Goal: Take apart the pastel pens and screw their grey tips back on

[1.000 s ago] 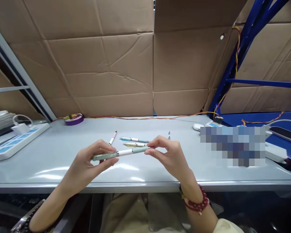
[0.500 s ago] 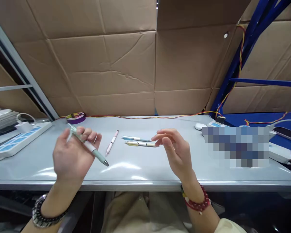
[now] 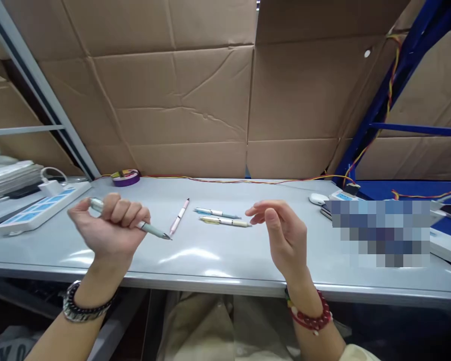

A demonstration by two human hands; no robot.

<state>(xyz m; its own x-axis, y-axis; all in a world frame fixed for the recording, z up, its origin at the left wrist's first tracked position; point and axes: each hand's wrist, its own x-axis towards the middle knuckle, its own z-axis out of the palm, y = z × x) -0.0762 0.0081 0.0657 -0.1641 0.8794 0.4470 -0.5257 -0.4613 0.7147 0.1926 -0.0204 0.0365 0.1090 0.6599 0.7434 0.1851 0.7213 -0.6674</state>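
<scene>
My left hand point(image 3: 113, 225) is raised over the left part of the table, its fingers wrapped round a green and white pen point(image 3: 154, 230). The pen's tip points right and slightly down, and the thumb lies along its other end. A pink and white pen point(image 3: 179, 216) lies slantwise just right of that tip. Near the middle rest a blue and white pen point(image 3: 217, 213) and a yellow and white pen point(image 3: 225, 221), side by side. My right hand point(image 3: 280, 233) hovers at their right ends, fingers loosely bent and thumb apart, with nothing in it.
A roll of purple tape point(image 3: 126, 178) sits at the table's back left. Power strips stand left point(image 3: 41, 208) and right point(image 3: 342, 195). A white mouse-like object point(image 3: 317, 199) lies beside a blurred-out patch. Cardboard point(image 3: 180, 100) walls the back, with a thin cable point(image 3: 210, 180) along its foot.
My left fingers have closed round the green and white pen, which lay across the more open palm before. The whole view has shifted slightly; my right hand keeps much the same pose.
</scene>
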